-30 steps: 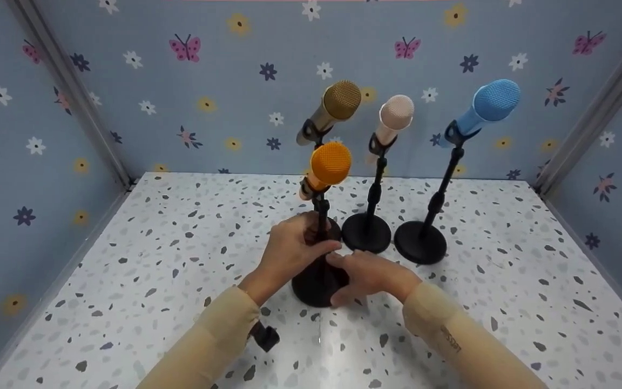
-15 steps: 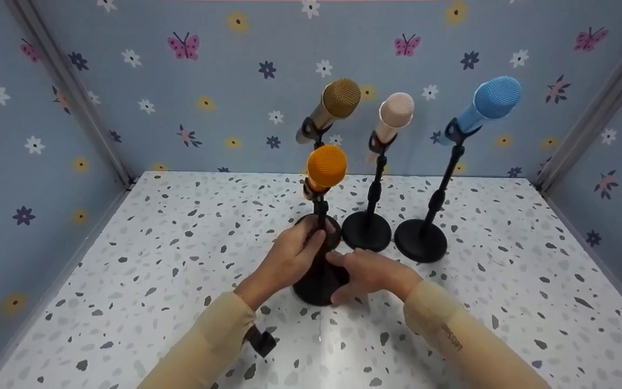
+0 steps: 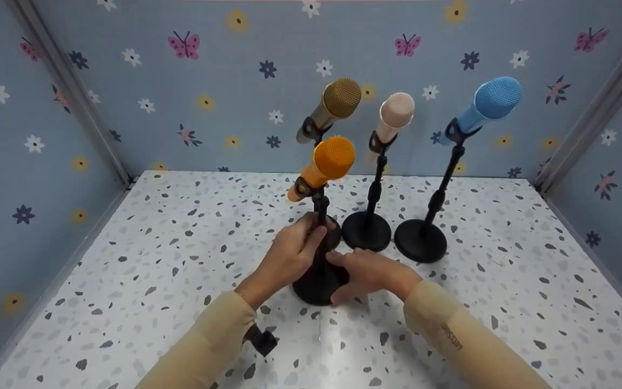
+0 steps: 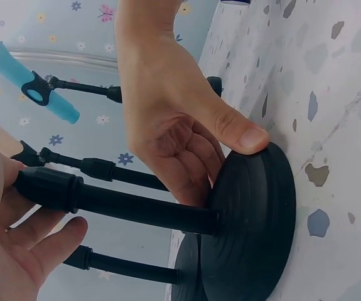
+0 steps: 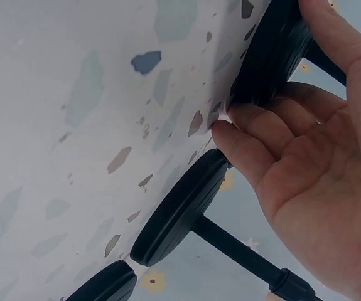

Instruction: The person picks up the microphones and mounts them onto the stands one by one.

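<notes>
An orange microphone [image 3: 334, 156] sits tilted in the clip of a black microphone stand [image 3: 311, 289], its head leaning up to the right. My left hand [image 3: 286, 254] curls round the stand's pole at the adjusting collar [image 4: 51, 190], with the thumb in front in the head view. Low on the right, my right hand [image 3: 370, 273] holds the edge of the round base. Its thumb [image 4: 246, 135] lies on the rim in the left wrist view, with the other fingers curled at the base's far side. The base stands on the speckled table.
Just behind stands a stand with a gold-brown microphone [image 3: 342, 99]. To its right are stands with a pale pink microphone [image 3: 397, 111] and a blue microphone [image 3: 497, 98]. A flowered blue panel [image 3: 235, 70] closes off the back of the speckled table [image 3: 181, 281].
The orange microphone first swung inward and down, then back up and to the right, showing more of its body. My left thumb has drawn in against the pole. The right hand stays at the base.
</notes>
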### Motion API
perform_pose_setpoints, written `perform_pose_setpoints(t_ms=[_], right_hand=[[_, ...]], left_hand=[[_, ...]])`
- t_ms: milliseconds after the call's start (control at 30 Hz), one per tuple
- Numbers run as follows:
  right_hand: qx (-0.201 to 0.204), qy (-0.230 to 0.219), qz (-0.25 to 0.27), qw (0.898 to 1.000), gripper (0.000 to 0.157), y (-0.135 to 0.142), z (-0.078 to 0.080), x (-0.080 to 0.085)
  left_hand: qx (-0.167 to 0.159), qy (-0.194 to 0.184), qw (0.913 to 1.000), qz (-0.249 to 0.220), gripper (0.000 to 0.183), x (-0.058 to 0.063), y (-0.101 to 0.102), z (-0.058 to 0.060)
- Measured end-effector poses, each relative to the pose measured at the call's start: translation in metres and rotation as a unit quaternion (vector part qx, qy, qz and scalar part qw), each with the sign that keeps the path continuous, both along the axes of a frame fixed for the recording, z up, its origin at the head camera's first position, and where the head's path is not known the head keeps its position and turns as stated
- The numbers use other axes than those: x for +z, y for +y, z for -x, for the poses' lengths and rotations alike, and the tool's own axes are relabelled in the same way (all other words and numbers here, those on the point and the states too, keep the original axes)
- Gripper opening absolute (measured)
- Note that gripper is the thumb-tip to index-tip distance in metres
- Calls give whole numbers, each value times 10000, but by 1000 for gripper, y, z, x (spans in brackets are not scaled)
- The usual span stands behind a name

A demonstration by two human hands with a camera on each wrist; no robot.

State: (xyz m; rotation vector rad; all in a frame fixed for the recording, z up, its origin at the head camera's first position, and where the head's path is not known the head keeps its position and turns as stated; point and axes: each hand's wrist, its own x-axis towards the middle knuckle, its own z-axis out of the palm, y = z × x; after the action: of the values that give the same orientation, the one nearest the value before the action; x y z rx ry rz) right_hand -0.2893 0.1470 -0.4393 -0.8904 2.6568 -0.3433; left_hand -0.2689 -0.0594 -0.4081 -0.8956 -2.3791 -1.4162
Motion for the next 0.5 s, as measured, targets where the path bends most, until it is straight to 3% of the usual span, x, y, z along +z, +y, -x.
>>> perform_pose_setpoints(t_ms=[500], right_hand=[[13,-20,64,10000,91,1,-1,0]], left_hand=[[215,442,9987,-98,23,9,3,0]])
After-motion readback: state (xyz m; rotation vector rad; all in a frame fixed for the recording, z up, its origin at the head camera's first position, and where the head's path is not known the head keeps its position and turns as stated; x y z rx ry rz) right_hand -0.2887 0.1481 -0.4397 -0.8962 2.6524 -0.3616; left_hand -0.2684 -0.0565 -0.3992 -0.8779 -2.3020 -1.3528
